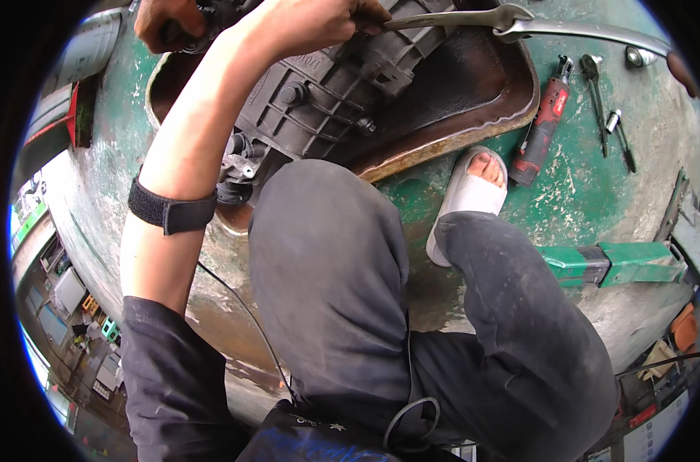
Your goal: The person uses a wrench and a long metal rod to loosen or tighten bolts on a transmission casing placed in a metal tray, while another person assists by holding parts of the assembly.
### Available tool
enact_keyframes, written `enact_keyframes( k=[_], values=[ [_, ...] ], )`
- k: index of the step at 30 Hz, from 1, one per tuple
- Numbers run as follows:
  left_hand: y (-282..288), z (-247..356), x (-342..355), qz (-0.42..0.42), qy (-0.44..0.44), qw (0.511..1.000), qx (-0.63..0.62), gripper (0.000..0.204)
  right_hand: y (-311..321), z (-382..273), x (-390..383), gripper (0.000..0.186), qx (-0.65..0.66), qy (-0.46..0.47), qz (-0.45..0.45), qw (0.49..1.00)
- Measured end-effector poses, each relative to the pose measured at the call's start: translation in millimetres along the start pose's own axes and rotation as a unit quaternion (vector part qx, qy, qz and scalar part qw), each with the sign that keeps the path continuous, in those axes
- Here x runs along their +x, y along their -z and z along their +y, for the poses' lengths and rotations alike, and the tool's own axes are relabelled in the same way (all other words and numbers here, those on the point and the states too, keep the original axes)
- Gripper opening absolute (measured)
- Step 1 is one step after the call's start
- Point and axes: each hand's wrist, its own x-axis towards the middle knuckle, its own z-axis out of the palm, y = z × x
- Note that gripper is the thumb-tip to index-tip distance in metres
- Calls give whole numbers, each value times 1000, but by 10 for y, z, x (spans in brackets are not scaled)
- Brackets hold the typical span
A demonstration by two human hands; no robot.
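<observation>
My left hand [327, 21], at the end of a black-strapped forearm, closes on the near end of a steel wrench [442, 19] above a grey cast-metal gearbox housing [304, 100]. That wrench's far end is hooked into the jaw of a second wrench [596, 29], so the two form one long bar stretching right. At the right rim, beside the second wrench's end, shows a sliver of what seems to be my right hand [681, 75], closed on it; its arm is out of view. The part under my left fingers is hidden.
Another person's hand [169, 23] grips the housing's far left. The housing lies in a brown, oily metal tray [442, 138]. Right of it, a red-black cordless ratchet [544, 127], hand ratchets [594, 100] and a socket [640, 56] lie on green flooring, near a green metal beam [611, 263].
</observation>
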Motion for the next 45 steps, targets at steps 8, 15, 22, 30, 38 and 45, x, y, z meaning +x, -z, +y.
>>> enact_keyframes(
  k=[8,15,22,30,38,45],
  values=[
    [-66,-50,-180,44,38,992,-109,25,147,-218,-34,34,-57,-6,-19,998],
    [-290,-66,-350,109,-8,994,-32,45,391,-509,-42,33,-126,-2,-23,992],
    [-488,-55,-374,186,-22,982,-27,35,627,-734,-13,33,-179,-25,-33,983],
    [-672,-93,-237,281,-79,955,-47,21,778,-904,-49,32,-198,-53,-48,978],
    [-684,-145,-183,278,-110,951,-80,24,874,-995,-26,32,-187,-97,-84,974],
    [-710,-167,-142,290,-102,948,-83,25,892,-1241,-79,26,-61,-194,-110,973]
  ],
)
